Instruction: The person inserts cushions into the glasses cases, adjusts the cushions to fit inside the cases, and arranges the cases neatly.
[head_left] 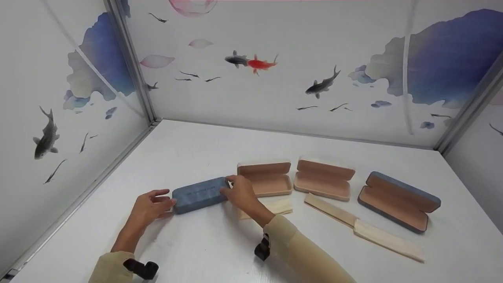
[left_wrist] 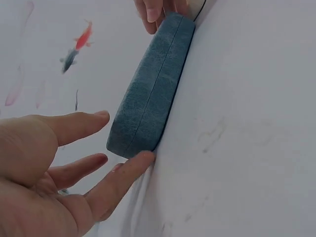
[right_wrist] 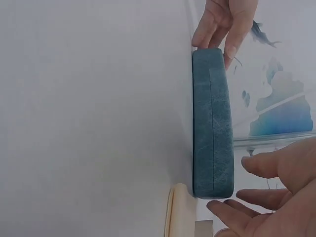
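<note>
A closed blue glasses case [head_left: 200,195] lies flat on the white table, slightly slanted, with faint lettering on its lid. At its left end is my left hand [head_left: 148,208]; in the left wrist view one fingertip touches the end of the case [left_wrist: 148,94] and the thumb is beside it. My right hand [head_left: 244,194] is at the opposite end, fingers extended around the corner. In the right wrist view its fingers [right_wrist: 264,197] lie loosely close to the end, and contact there is hard to judge.
Right of the hands stand two open cream glasses cases [head_left: 271,188] [head_left: 322,189] and an open blue case [head_left: 393,208], all lined in tan. Folded cream cloth [head_left: 281,206] lies partly behind my right forearm. More folded cloths [head_left: 387,239] lie nearer the front. Printed walls [head_left: 275,102] enclose the table.
</note>
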Action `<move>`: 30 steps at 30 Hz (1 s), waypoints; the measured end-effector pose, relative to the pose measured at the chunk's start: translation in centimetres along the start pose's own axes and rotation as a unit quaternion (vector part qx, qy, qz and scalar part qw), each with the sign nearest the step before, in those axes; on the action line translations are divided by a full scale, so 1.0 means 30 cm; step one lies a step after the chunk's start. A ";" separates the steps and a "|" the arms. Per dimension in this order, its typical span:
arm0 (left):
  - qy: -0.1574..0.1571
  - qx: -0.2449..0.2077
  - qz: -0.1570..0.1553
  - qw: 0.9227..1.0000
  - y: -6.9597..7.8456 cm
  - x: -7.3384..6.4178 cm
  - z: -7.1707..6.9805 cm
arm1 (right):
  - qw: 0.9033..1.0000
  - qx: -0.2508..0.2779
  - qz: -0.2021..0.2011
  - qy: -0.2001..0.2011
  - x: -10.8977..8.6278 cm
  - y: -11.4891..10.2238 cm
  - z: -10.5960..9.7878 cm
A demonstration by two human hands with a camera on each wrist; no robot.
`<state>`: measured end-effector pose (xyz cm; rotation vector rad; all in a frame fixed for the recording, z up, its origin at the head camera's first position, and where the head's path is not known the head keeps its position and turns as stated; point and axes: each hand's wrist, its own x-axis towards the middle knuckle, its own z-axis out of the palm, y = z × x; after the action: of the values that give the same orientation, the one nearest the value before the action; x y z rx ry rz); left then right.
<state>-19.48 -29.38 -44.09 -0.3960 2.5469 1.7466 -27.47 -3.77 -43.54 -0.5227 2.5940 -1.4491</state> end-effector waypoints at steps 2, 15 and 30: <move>0.016 0.012 0.011 1.000 0.020 -0.011 0.006 | 1.000 0.007 -0.001 0.002 -0.011 -0.004 -0.017; 0.058 -0.010 0.073 0.996 0.171 -0.076 0.085 | 0.999 0.034 -0.036 0.014 -0.094 -0.035 -0.162; 0.022 -0.063 0.090 0.994 0.288 -0.056 0.246 | 0.995 0.009 -0.092 0.048 -0.206 -0.050 -0.291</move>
<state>-20.67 -19.34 -38.64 -0.2168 2.5830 1.9882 -23.74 4.70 -37.97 -0.7235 2.6637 -1.5870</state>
